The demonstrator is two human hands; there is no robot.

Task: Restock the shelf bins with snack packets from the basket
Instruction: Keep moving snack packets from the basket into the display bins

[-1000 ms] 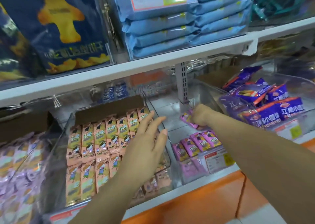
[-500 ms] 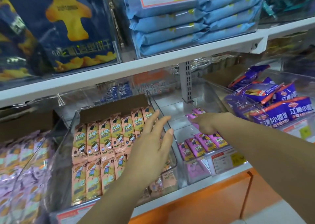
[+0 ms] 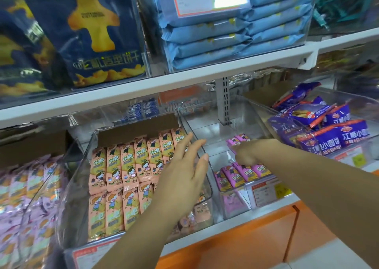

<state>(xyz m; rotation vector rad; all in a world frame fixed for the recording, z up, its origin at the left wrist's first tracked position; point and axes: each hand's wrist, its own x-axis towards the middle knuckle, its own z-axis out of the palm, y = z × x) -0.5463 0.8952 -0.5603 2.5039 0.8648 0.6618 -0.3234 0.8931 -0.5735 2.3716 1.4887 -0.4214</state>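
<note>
packets in pink (image 3: 239, 141) stick out of the right hand (image 3: 249, 153). its fingers curl round them, low inside the clear bin (image 3: 219, 161). a pink row (image 3: 235, 175) lies just under that hand. the left hand (image 3: 184, 174) hangs flat, fingers spread, over the peach packets (image 3: 127, 166) next door.

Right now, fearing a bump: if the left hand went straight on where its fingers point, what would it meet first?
Probably the clear plastic side wall of the bin of peach snack packets; the left hand hovers open at it. Depth is unclear, so it might pass above.
</note>
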